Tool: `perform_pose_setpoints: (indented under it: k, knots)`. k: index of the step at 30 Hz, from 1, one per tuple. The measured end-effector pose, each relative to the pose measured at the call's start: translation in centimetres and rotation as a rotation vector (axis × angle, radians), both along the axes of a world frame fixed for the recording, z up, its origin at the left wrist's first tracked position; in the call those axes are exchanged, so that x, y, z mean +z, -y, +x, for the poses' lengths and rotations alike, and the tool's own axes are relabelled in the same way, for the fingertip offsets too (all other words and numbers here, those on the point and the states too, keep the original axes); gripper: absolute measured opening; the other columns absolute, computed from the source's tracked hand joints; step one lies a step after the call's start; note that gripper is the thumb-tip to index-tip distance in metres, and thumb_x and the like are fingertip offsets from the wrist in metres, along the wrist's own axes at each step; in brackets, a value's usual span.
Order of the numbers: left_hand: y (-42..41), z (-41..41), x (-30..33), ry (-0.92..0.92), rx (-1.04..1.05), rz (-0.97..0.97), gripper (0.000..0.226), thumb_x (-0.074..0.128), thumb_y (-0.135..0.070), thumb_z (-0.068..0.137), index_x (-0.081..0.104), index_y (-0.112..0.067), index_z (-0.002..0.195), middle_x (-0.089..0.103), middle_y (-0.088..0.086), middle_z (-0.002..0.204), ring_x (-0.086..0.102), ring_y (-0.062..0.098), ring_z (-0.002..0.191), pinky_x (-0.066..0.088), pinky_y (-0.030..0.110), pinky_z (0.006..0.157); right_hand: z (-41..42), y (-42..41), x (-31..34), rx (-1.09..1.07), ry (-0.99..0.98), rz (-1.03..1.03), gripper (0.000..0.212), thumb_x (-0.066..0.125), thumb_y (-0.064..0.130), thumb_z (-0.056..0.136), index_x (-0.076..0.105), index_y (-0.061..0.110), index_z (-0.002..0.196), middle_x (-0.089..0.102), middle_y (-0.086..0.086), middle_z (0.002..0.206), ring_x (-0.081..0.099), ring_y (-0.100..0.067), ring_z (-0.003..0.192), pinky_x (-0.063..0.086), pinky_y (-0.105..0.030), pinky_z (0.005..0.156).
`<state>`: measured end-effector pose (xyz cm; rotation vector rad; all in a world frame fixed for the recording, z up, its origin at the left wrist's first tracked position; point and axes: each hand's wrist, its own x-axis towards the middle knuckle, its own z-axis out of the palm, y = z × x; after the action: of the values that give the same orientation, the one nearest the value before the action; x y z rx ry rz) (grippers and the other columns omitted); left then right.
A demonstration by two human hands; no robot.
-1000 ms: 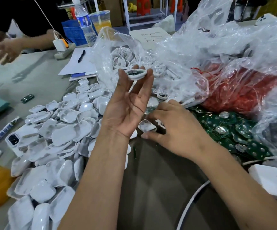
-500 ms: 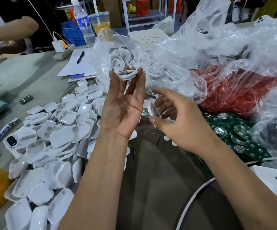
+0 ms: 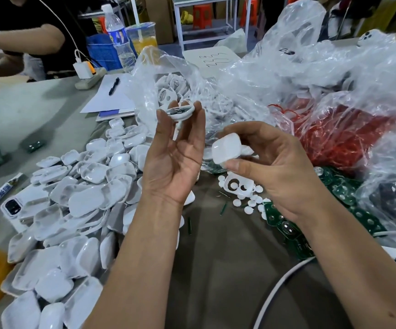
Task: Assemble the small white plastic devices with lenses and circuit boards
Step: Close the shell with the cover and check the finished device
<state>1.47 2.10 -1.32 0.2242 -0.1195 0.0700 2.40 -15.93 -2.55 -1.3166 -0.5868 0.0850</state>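
My left hand (image 3: 176,157) is raised palm up and pinches a small white housing with a circuit board inside (image 3: 181,113) at its fingertips. My right hand (image 3: 272,167) holds a white back cover (image 3: 225,149) between thumb and fingers, just right of the left palm. A heap of white covers (image 3: 73,205) lies on the table at the left. Green circuit boards with lenses (image 3: 284,226) lie under my right wrist. A white front frame with holes (image 3: 236,186) and small white discs (image 3: 249,205) sit between my hands.
Clear plastic bags (image 3: 287,74) of white frames and red parts (image 3: 348,138) fill the back right. A water bottle (image 3: 118,41), a cup, paper with a pen (image 3: 114,86) and a power strip stand at the back. Another person's arm (image 3: 21,41) works at far left. A white cable (image 3: 277,288) runs at bottom right.
My right hand picked a white cover off the table and lifted it up beside the left palm. My left hand kept holding the housing up.
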Motion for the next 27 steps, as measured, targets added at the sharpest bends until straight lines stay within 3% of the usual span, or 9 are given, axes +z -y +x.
perform_pose_setpoints:
  k: [2, 5, 9, 14, 20, 27]
  knots:
    - [0.2, 0.0, 0.1, 0.001, 0.012, 0.007, 0.045, 0.089, 0.005, 0.06, 0.071, 0.007, 0.101, 0.07, 0.026, 0.111, 0.072, 0.042, 0.102, 0.061, 0.049, 0.088, 0.0, 0.1, 0.3, 0.067, -0.155, 0.168, 0.044, 0.081, 0.002, 0.076, 0.069, 0.008, 0.118, 0.076, -0.011, 0.115, 0.071, -0.019, 0.103, 0.058, -0.028, 0.086]
    - [0.7, 0.2, -0.3, 0.018, 0.008, 0.041, 0.065, 0.089, 0.014, 0.053, 0.063, 0.004, 0.112, 0.065, 0.028, 0.118, 0.071, 0.045, 0.104, 0.059, 0.05, 0.093, 0.3, 0.9, 0.6, 0.102, -0.349, 0.388, 0.038, 0.072, -0.003, 0.081, 0.066, 0.002, 0.119, 0.075, -0.012, 0.107, 0.07, -0.018, 0.093, 0.059, -0.024, 0.078]
    - [1.8, 0.2, -1.2, 0.063, -0.047, 0.276, 0.062, 0.091, 0.013, 0.052, 0.067, -0.003, 0.106, 0.066, 0.024, 0.122, 0.069, 0.04, 0.113, 0.06, 0.039, 0.093, 0.6, 1.8, 1.2, 0.029, -0.401, 0.518, 0.035, 0.069, -0.005, 0.081, 0.071, 0.003, 0.115, 0.076, -0.01, 0.106, 0.073, -0.013, 0.09, 0.058, -0.019, 0.077]
    - [3.3, 0.0, -1.7, 0.139, -0.075, 0.467, 0.042, 0.083, 0.011, 0.061, 0.074, -0.01, 0.097, 0.074, 0.016, 0.113, 0.07, 0.034, 0.114, 0.061, 0.032, 0.083, 1.1, 2.2, 1.7, -0.127, -0.487, 0.596, 0.039, 0.067, -0.007, 0.075, 0.077, 0.01, 0.108, 0.074, -0.014, 0.118, 0.072, -0.022, 0.101, 0.059, -0.022, 0.079]
    - [4.3, 0.1, -2.1, 0.095, 0.072, 0.682, 0.041, 0.068, 0.019, 0.072, 0.063, -0.007, 0.104, 0.075, 0.008, 0.115, 0.073, 0.024, 0.106, 0.06, 0.029, 0.081, 1.2, 2.6, 2.0, -0.234, -0.526, 0.603, 0.028, 0.073, -0.001, 0.075, 0.075, 0.008, 0.101, 0.075, -0.017, 0.107, 0.074, -0.021, 0.091, 0.06, -0.023, 0.074]
    - [4.9, 0.3, -2.7, 0.044, 0.272, 0.876, 0.047, 0.08, 0.012, 0.066, 0.061, -0.001, 0.107, 0.073, 0.015, 0.12, 0.071, 0.031, 0.109, 0.059, 0.048, 0.094, 0.8, 3.0, 2.4, -0.268, -0.507, 0.563, 0.017, 0.077, 0.001, 0.07, 0.078, 0.009, 0.084, 0.078, -0.008, 0.086, 0.073, -0.013, 0.075, 0.06, -0.02, 0.07]
